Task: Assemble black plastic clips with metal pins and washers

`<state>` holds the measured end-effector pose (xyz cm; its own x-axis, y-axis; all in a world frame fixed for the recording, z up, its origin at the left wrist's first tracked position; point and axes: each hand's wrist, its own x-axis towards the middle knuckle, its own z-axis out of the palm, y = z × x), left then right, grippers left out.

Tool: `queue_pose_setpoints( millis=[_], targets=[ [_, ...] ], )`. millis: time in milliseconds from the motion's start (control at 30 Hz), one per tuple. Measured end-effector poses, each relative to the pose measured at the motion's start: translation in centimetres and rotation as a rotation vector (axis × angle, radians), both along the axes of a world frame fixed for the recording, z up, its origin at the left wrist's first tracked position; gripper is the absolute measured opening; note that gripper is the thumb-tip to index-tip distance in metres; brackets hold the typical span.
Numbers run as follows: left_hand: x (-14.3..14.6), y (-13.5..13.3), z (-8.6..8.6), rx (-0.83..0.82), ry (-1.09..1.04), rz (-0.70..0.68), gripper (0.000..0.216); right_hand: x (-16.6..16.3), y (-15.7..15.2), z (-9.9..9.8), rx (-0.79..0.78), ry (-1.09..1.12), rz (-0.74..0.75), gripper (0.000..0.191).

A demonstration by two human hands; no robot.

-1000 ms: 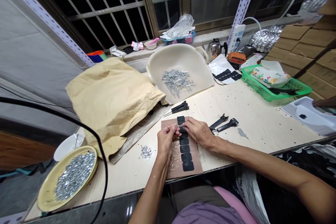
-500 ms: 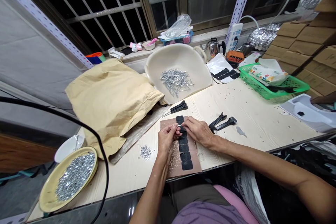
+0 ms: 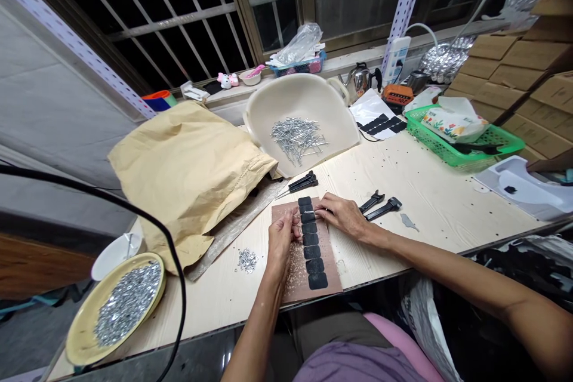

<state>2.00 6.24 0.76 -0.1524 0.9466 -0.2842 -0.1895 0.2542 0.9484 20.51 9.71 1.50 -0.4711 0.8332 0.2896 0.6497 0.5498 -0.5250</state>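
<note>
Okay, left hand (image 3: 282,237) and right hand (image 3: 341,215) close together over brown board (image 3: 329,262) at bench (image 3: 430,191) front edge. Both pinch thin metal pin (image 3: 308,213), probably, too small to confirm, above row of black pads (image 3: 310,239). Loose washers (image 3: 247,260) left of board. Black clips (image 3: 380,206) just right of right hand. Beige basin (image 3: 308,101) with nails behind. Yellow plate (image 3: 85,325) far left.
</note>
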Motion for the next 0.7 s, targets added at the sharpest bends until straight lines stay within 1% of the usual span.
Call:
queue_pose_setpoints(
  millis=[67,167,233,300,433,533,600,700],
  targets=[
    [-0.4,0.0,-0.1,0.04,0.167,-0.012,0.054,0.3,0.5,-0.3,0.017,-0.057,-0.001,0.02],
    [-0.9,0.0,-0.1,0.197,0.466,0.004,0.04,0.5,1.3,-0.8,0.042,-0.12,0.001,0.022],
    [-0.9,0.0,-0.1,0.291,0.597,0.008,0.031,0.5,1.7,-1.1,0.063,-0.145,0.002,0.022],
    [-0.8,-0.1,-0.2,0.332,0.648,0.008,0.027,0.5,2.2,-1.4,0.078,-0.156,0.006,0.022],
    [-0.6,-0.1,-0.8,0.346,0.67,0.029,0.026,0.4,2.9,-1.9,0.108,-0.168,0.015,0.021],
    [-0.7,0.1,-1.3,0.337,0.67,0.046,0.027,0.4,2.2,-2.0,0.134,-0.165,0.038,0.02],
    [-0.7,0.1,-1.5,0.321,0.652,0.072,0.03,0.5,1.0,-1.9,0.151,-0.16,0.141,0.023],
    [-0.7,0.1,-1.4,0.305,0.642,0.113,0.033,0.8,-0.4,-1.4,0.179,-0.173,0.425,0.029]
  ],
)
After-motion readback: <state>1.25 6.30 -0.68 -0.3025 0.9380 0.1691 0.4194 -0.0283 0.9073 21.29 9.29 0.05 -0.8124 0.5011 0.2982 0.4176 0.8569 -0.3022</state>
